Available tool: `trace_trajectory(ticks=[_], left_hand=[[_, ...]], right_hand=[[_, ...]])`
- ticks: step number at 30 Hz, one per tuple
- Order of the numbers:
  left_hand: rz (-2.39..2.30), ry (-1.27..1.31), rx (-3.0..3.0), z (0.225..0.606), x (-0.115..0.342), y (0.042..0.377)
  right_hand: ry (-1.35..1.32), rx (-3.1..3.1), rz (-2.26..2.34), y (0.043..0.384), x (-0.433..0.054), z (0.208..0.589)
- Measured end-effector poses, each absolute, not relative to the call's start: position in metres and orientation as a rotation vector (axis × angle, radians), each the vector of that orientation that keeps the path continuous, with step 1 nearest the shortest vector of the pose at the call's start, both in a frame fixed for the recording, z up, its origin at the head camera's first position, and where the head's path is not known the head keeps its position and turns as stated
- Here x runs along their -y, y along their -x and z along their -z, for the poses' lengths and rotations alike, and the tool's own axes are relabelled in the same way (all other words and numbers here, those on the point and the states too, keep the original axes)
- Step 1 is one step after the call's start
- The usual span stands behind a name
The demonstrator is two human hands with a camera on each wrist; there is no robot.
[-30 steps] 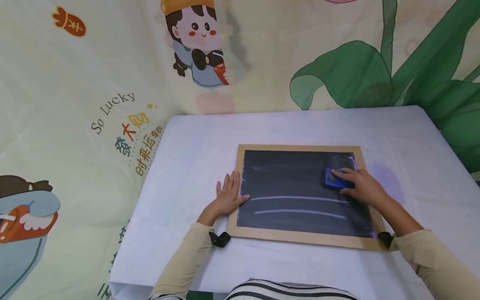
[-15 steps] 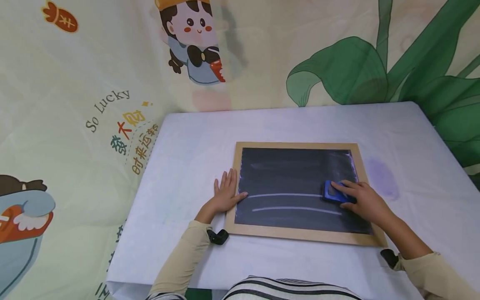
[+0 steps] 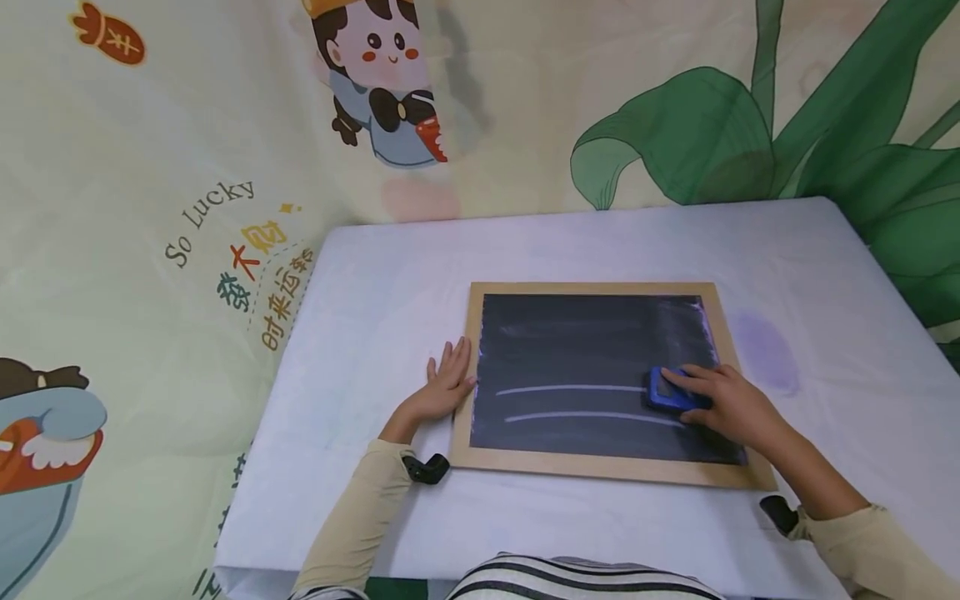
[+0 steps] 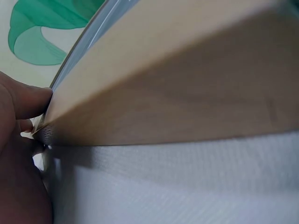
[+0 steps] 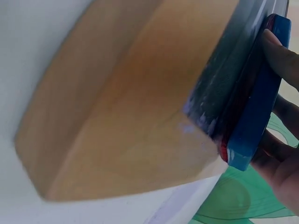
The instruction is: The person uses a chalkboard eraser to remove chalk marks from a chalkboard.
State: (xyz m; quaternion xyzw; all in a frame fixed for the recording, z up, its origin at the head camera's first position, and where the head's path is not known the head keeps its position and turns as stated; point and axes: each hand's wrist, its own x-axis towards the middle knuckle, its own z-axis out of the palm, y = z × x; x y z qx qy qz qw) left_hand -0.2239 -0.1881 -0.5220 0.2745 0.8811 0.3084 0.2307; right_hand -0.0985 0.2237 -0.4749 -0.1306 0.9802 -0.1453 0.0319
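A small chalkboard (image 3: pixel 562 342) in a wooden frame (image 3: pixel 600 288) lies on the table, with two pale chalk lines (image 3: pixel 570 388) across its lower half. On the right part of the board, my right hand (image 3: pixel 738 408) grips a blue board eraser (image 3: pixel 662 392) between thumb and fingers, covering the right end of the upper line. The right wrist view shows the eraser (image 5: pixel 259 98) with its dark felt side against the board. My left hand (image 3: pixel 438 392) rests at the frame's left edge, fingers extended. In the left wrist view its thumb (image 4: pixel 30 100) touches the frame's edge.
A white cloth covers the table (image 3: pixel 390 283). A faint purple stain (image 3: pixel 767 354) marks it right of the board. Purple chalk residue (image 5: pixel 187 109) shows at the board's corner. Behind stands a printed curtain (image 3: pixel 525 100) with a cartoon figure and green leaves.
My right hand has moved the eraser down the board, from above the upper chalk line onto it. My left thumb has drawn back from the black surface to the frame's edge.
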Motion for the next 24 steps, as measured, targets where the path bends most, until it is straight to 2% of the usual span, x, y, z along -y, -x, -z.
trace_trajectory(ticks=[8,24], left_hand=[[-0.833,-0.736,-2.448,0.523,0.191,0.224],[-0.860,-0.750,-2.442,0.525,0.189,0.223]], right_hand=[[0.441,-3.022,0.431,0.113,-0.196,0.476],[0.628,-2.962,0.307,0.156,-0.085,0.473]])
